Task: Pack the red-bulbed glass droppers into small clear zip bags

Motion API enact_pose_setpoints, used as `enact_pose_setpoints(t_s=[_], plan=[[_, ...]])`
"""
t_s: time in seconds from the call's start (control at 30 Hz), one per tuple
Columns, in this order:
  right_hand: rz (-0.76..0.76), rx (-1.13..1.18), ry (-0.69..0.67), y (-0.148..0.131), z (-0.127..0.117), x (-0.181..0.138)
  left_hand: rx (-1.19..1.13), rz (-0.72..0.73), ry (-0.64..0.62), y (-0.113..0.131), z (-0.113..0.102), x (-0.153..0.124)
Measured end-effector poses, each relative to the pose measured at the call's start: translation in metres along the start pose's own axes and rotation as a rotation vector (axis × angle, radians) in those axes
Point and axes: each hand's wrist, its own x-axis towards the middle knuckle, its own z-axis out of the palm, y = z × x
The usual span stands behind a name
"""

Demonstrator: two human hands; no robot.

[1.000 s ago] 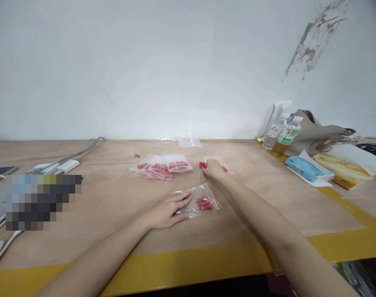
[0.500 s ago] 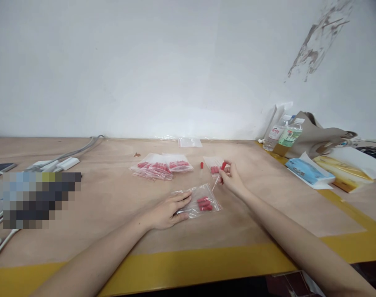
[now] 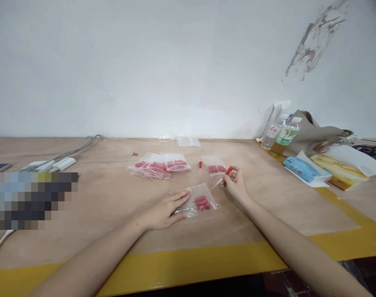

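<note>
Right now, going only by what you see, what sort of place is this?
Probably a makeshift workspace, though whether home or workshop I can't tell. The table is edged with yellow tape, bags of red pieces lie on it, and drink bottles stand near the wall.

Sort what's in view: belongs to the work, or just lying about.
Likely in the work:
clear bag under the left hand
red-topped piece in the right hand
loose red-topped piece
overlapping bags

Likely lying about:
green-labelled bottle
blue pack
yellow pack
grey cable
</note>
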Motion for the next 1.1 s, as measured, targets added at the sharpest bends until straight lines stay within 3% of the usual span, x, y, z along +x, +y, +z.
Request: enact_pose_setpoints(t_s=[0.2,0.3,0.43,0.53,0.63,0.83,1.0,1.1], plan=[[0.209,0.131,-0.109,-0.002,0.016,-0.016,-0.027,-0.024,0.006,0.002,-0.001,-0.001],[0.318,0.176,-0.268,-0.004,0.014,-0.022,-0.048,-0.026,0.02,0.003,-0.001,-0.002],[0.194,0.009,-0.498,-0.006,0.004,-0.022,-0.075,-0.019,0.032,0.003,-0.001,-0.002],[0.043,-0.18,-0.601,-0.004,0.002,-0.017,-0.088,-0.013,0.047,0.003,0.0,-0.002],[-0.016,-0.27,-0.673,0.001,0.009,-0.015,-0.09,-0.004,0.048,0.003,-0.001,-0.002],[-0.124,-0.396,-0.506,0.012,0.023,-0.019,-0.079,-0.007,0.046,0.004,-0.001,-0.002],[-0.195,-0.381,-0.653,0.002,0.014,-0.013,-0.067,-0.02,0.025,0.005,-0.001,-0.002],[-0.151,-0.509,-0.476,-0.007,0.013,0.003,-0.052,-0.026,-0.002,0.004,-0.001,-0.002]])
